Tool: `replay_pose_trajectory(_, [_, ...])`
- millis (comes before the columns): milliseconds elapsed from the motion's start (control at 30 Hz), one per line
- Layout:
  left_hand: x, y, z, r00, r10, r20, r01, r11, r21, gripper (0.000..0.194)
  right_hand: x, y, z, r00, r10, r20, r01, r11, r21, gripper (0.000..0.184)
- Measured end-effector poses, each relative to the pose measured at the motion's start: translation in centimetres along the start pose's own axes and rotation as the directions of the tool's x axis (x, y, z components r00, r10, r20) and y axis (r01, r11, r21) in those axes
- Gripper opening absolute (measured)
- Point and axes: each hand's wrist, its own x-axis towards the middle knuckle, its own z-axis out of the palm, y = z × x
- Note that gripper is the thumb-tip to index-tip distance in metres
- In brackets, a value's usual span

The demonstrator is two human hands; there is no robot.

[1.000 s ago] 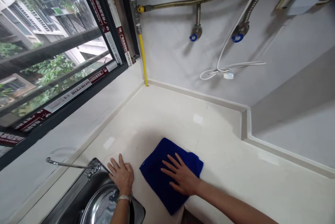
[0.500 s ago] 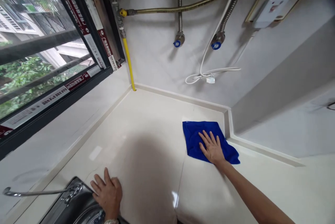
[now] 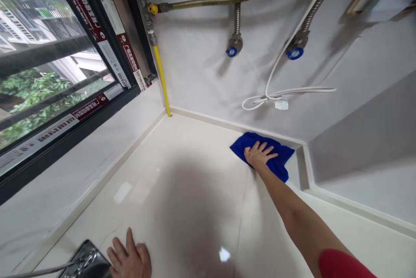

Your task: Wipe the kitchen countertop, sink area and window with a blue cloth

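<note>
A blue cloth (image 3: 281, 152) lies on the pale countertop (image 3: 195, 139), one edge against the low upstand at the back wall. My right hand (image 3: 259, 155) presses flat on the cloth with its fingers spread, not gripped round it. At the lower left, my left hand (image 3: 131, 256) rests on the counter, fingers stretched apart and nothing in it. Beside that hand is the corner of a dark metal sink (image 3: 87, 263), with a chrome faucet (image 3: 78, 261) on its rim; the frame cuts off most of the sink.
A yellow pipe (image 3: 161, 81) runs down into the counter's back corner. Two blue-handled valves (image 3: 232, 48) and a looped white cable (image 3: 276, 96) hang on the back wall. On the left is a dark window frame (image 3: 71, 126); upstands edge the counter along the walls.
My right hand has slid the blue cloth away from me, up to the back upstand, and its shape has shifted. My left hand stays by the sink. The view has shifted somewhat.
</note>
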Motion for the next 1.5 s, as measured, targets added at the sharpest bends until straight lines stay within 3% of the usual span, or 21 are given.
replay_pose_trajectory(167, [0.1,-0.3,0.1,0.998,0.014,0.061,-0.015,1.0,0.008,0.055,-0.2,-7.7,1.1,0.99,-0.135,0.039,0.135,0.991,-0.022,0.071])
replay_pose_trajectory(300, [0.4,-0.2,-0.1,0.996,-0.011,0.088,0.011,1.0,0.003,0.055,-1.1,-13.0,1.5,0.936,-0.325,0.135,0.333,0.942,-0.041,0.071])
replay_pose_trajectory(400, [0.5,-0.1,-0.3,0.995,-0.018,0.103,0.019,1.0,-0.011,0.055,-2.5,-16.3,1.5,0.844,-0.495,0.207,0.511,0.859,-0.028,0.07])
replay_pose_trajectory(467, [0.6,-0.1,-0.4,0.994,-0.018,0.109,0.02,1.0,-0.018,0.055,-4.0,-17.8,1.3,0.755,-0.613,0.232,0.629,0.777,0.005,0.069])
replay_pose_trajectory(633, [0.8,0.3,-0.8,0.998,0.001,0.068,0.0,1.0,-0.011,0.054,-9.5,-18.8,0.4,0.516,-0.83,0.212,0.829,0.546,0.119,0.068])
replay_pose_trajectory(833, [0.7,0.7,-1.1,0.999,-0.021,0.049,0.021,1.0,0.015,0.051,-16.4,-15.3,-1.7,0.356,-0.919,0.168,0.896,0.387,0.219,0.067])
replay_pose_trajectory(1033, [0.6,0.3,-1.0,0.996,-0.06,0.059,0.061,0.998,-0.002,0.052,-21.5,-8.6,-3.3,0.176,-0.976,0.132,0.912,0.212,0.35,0.07])
replay_pose_trajectory(1100, [0.6,0.2,-0.9,0.996,-0.064,0.069,0.065,0.998,-0.013,0.052,-22.6,-5.9,-3.6,0.137,-0.982,0.132,0.908,0.177,0.379,0.072])
replay_pose_trajectory(1233, [0.4,0.0,-0.7,0.996,-0.054,0.065,0.056,0.998,-0.024,0.051,-24.2,-0.4,-4.2,0.118,-0.984,0.133,0.899,0.162,0.406,0.078])
replay_pose_trajectory(1333, [0.3,-0.1,-0.5,0.998,-0.04,0.045,0.041,0.999,-0.014,0.051,-24.8,3.9,-4.7,0.129,-0.985,0.115,0.902,0.164,0.398,0.078])
replay_pose_trajectory(1433, [0.2,-0.1,-0.4,1.0,-0.019,0.014,0.019,1.0,0.009,0.051,-24.1,8.1,-4.7,0.178,-0.98,0.092,0.923,0.198,0.331,0.075])
replay_pose_trajectory(1500, [0.1,0.1,-0.6,1.0,-0.001,-0.008,0.001,1.0,0.024,0.05,-22.6,10.5,-4.2,0.251,-0.966,0.057,0.933,0.257,0.251,0.071])
